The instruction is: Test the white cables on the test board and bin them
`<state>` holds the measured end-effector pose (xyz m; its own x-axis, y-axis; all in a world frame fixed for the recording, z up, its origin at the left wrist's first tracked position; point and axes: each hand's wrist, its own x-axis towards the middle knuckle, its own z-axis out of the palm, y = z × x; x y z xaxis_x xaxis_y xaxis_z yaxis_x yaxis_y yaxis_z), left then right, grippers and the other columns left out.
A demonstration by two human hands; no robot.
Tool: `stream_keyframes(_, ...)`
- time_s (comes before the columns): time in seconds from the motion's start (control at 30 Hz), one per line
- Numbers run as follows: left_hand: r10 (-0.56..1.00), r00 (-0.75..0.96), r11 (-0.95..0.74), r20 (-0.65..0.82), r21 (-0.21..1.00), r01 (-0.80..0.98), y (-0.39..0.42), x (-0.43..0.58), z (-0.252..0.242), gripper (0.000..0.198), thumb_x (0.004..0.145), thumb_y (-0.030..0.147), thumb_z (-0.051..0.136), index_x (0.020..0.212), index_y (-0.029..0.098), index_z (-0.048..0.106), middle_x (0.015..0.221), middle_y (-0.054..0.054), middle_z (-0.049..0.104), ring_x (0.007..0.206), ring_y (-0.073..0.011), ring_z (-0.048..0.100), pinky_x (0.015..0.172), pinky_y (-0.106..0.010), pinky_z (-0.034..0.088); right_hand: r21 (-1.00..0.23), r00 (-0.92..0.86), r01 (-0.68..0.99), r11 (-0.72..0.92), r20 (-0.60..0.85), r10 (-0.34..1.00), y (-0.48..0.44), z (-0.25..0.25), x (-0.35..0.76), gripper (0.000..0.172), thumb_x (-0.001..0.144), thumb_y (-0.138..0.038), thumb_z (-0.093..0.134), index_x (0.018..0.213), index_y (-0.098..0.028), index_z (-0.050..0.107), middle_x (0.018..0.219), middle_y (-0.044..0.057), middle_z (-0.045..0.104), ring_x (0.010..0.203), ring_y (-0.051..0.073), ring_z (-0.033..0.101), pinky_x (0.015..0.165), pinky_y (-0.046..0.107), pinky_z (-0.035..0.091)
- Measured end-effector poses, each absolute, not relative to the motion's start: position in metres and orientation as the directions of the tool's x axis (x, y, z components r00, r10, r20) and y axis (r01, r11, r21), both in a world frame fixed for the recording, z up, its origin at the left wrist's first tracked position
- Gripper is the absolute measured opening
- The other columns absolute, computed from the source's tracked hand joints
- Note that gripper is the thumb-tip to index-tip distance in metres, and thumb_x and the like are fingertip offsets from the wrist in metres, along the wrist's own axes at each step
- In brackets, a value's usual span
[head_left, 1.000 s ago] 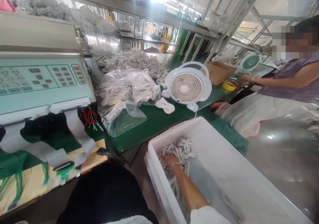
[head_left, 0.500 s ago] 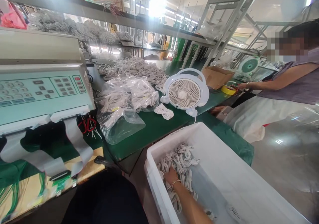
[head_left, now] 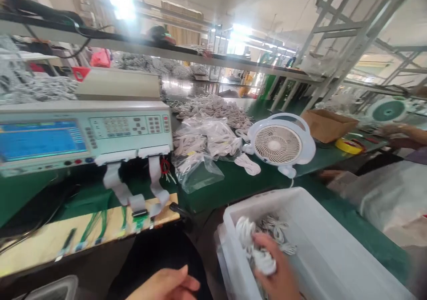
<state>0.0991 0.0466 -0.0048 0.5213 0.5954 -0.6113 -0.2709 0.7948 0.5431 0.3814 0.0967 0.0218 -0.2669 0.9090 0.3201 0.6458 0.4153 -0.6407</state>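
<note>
My right hand [head_left: 276, 264] is closed around a bundle of coiled white cable [head_left: 246, 233], lifted near the left wall of a white plastic bin [head_left: 320, 229]. The picture is smeared there by motion. More coiled cable bundles [head_left: 275, 229] lie in the bin behind that hand. At the bottom edge of the view, above my dark-clothed lap, my left hand [head_left: 171, 284] is partly in sight. Its thumb stands apart from the fingers and it holds nothing.
A tester with a blue screen [head_left: 43, 139] stands left, its ribbon cables reaching a wooden board [head_left: 110, 224]. Bagged white cables [head_left: 207, 144], a loose coil [head_left: 247, 164] and a fan [head_left: 278, 144] sit on the green table. At right are a carton [head_left: 328, 125], yellow tape [head_left: 348, 146] and another person's arm [head_left: 407, 133].
The view has swung left, bringing in the tester's screen. My right hand has risen from the bin's floor with a cable bundle. My left hand has come into view.
</note>
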Motion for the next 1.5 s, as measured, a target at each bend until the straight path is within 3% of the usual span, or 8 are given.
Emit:
stream_keyframes(0.1,0.575,0.641,0.811,-0.509,0.458,-0.364,0.051,0.103,0.014,0.059,0.07,0.061,0.04,0.09,0.008,0.059,0.076,-0.012,0.062,0.063,-0.0143,0.058,0.053,-0.019,0.039,-0.54,-0.777,0.384,0.749,0.25,0.578,0.093,0.07,0.323,0.036,0.069,-0.011,0.051,0.1,-0.028,0.052,0.092,0.004,0.061,0.086,0.021,0.053,0.082,0.035,0.038)
stream_keyframes(0.33,0.67,0.605,0.727,-0.431,0.545,-0.417,0.025,0.05,0.007,0.042,0.053,0.041,0.071,0.076,0.006,0.061,0.068,-0.006,0.058,0.058,-0.0112,0.051,0.061,-0.022,0.037,-0.779,-0.946,0.154,0.608,0.061,0.318,0.1,0.08,0.226,0.031,0.062,-0.011,0.051,0.092,-0.021,0.055,0.087,0.004,0.06,0.082,0.018,0.052,0.075,0.031,0.041)
stream_keyframes(0.53,0.789,0.47,0.609,-0.395,0.603,-0.516,0.01,0.029,0.014,0.043,0.058,0.018,0.066,0.1,0.013,0.055,0.087,-0.009,0.06,0.071,-0.0144,0.054,0.064,-0.023,0.037,-0.995,-0.6,0.012,0.102,0.075,0.797,0.118,0.064,0.186,0.046,0.068,-0.012,0.051,0.11,-0.023,0.037,0.094,0.003,0.054,0.079,0.014,0.054,0.073,0.03,0.044)
stream_keyframes(0.67,0.875,0.199,0.469,-0.44,0.673,-0.572,0.013,0.027,0.007,0.041,0.065,0.029,0.061,0.101,0.012,0.053,0.086,-0.009,0.06,0.073,-0.0144,0.053,0.068,-0.025,0.038,-0.982,-0.572,-0.054,-0.179,-0.117,0.812,0.118,0.05,0.173,0.021,0.081,-0.035,0.038,0.071,-0.019,0.047,0.054,-0.003,0.049,0.049,0.011,0.048,0.048,0.024,0.038)
stream_keyframes(0.73,0.902,0.036,0.392,-0.431,0.781,-0.486,0.016,0.027,-0.002,0.038,0.064,0.031,0.062,0.095,0.011,0.055,0.085,-0.008,0.06,0.075,-0.0154,0.052,0.069,-0.025,0.038,-0.985,-0.604,0.07,-0.16,-0.17,0.778,0.109,0.04,0.168,0.034,0.082,-0.038,0.033,0.057,-0.018,0.044,0.049,-0.003,0.046,0.044,0.01,0.044,0.044,0.023,0.034)
stream_keyframes(0.9,0.957,-0.101,0.239,-0.273,0.935,-0.263,0.022,0.029,-0.019,0.028,0.066,0.026,0.058,0.088,0.009,0.058,0.079,-0.006,0.06,0.077,-0.0186,0.052,0.069,-0.025,0.039,-0.931,-0.543,0.363,0.049,-0.168,0.823,0.083,0.012,0.152,0.013,0.073,-0.029,0.05,0.072,-0.017,0.054,0.056,-0.004,0.048,0.051,0.009,0.043,0.048,0.021,0.033)
stream_keyframes(1.1,0.975,-0.125,0.17,-0.182,0.98,-0.103,0.023,0.035,-0.025,0.025,0.066,0.015,0.05,0.09,0.012,0.058,0.081,-0.005,0.06,0.082,-0.0185,0.052,0.074,-0.025,0.038,-0.937,-0.571,0.325,0.125,-0.089,0.816,0.079,-0.008,0.148,0.012,0.066,-0.021,0.057,0.077,-0.017,0.053,0.066,-0.002,0.054,0.061,0.012,0.047,0.057,0.022,0.037)
stream_keyframes(1.5,0.918,0.115,0.347,-0.38,0.627,-0.697,0.024,0.041,-0.001,0.032,0.07,0.043,0.053,0.082,0.014,0.054,0.076,-0.004,0.056,0.075,-0.0151,0.052,0.072,-0.027,0.038,-0.99,-0.505,0.106,-0.098,-0.139,0.852,0.097,-0.01,0.17,0.01,0.073,-0.021,0.047,0.064,-0.018,0.044,0.052,-0.005,0.046,0.049,0.01,0.048,0.05,0.023,0.038)
